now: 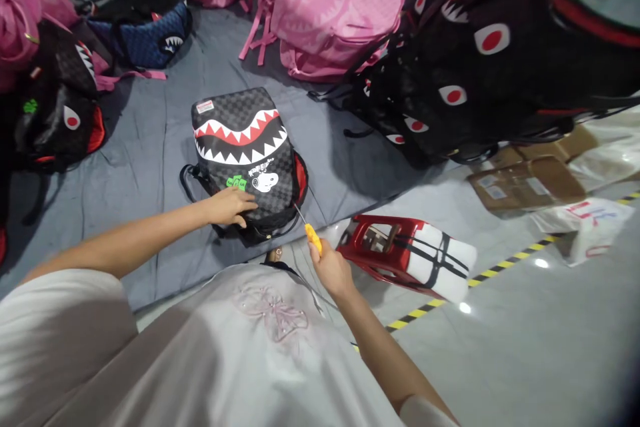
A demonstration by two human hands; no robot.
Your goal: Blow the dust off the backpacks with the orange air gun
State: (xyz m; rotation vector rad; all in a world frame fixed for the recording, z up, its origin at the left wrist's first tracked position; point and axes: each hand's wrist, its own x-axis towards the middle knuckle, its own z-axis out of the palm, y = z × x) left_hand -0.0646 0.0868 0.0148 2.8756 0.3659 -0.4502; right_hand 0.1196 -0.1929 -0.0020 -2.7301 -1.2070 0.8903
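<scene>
and here is the left hand (231, 205), palm down on the lower front of the black checkered backpack (220, 159), fingers apart and stretched across the panel, gripping nothing. its arm sweeps in from the left edge, elbow out wide. over to the right hand (333, 270): fingers curled together, clamped on a yellow-handled tool (313, 238), forearm angling up from the lower right. the thin metal shaft points up and left, its tip right by the bag's lower right side, near the red lining (301, 178); whether it touches, i cannot tell. the backpack lies on the grey sheet (160, 147), just in front of the person.

now for what's hard to see! the fist covers the handle's end, so the tool's exact kind stays unclear. the left hand sits just against the green print (237, 182), whose letters are too small to read. the big black bag (530, 73) at right runs out of frame, and so does the pink bag (20, 20) at far left.

on to the markings: red-and-white shark teeth, a white cartoon dog's head with blurred lettering above, and a small red-and-white label (205, 107) up top, its text illegible.
</scene>
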